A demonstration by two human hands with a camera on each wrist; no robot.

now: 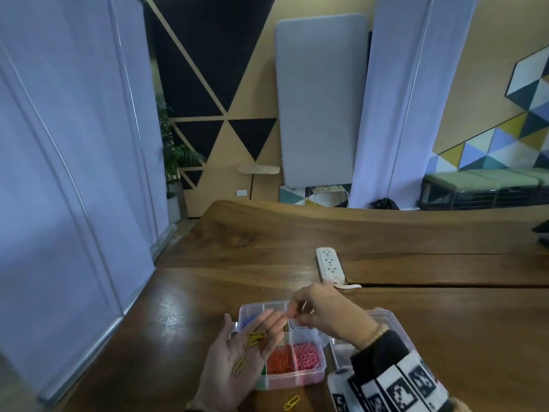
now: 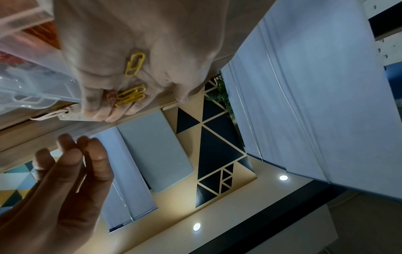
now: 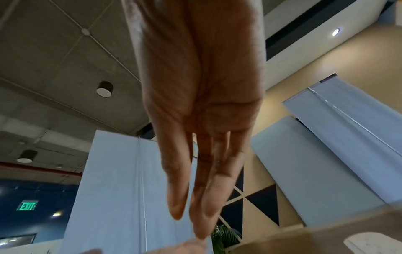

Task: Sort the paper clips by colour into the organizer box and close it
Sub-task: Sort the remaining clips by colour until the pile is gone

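Left hand point(image 1: 237, 356) flat, palm up, fingers extended, carrying yellow paper clips point(image 1: 256, 338) over organizer box point(image 1: 309, 379) left edge. Right hand point(image 1: 323, 312) above box rear compartments, fingertips point(image 1: 292, 311) together; pinched content indiscernible.

Office lounge: acoustic wall panels point(image 1: 322, 102), exit sign point(image 3: 27, 205), partitions point(image 1: 59, 173).

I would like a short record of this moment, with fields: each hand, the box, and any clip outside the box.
left hand: palm up, flat, over the organizer box; yellow paper clips lie on it
right hand: above the box, fingers together; a held clip cannot be confirmed
organizer box: lid open; orange clips and pink clips in adjacent front compartments, blue clips at the back left
loose clip: yellow, on the table in front of the box
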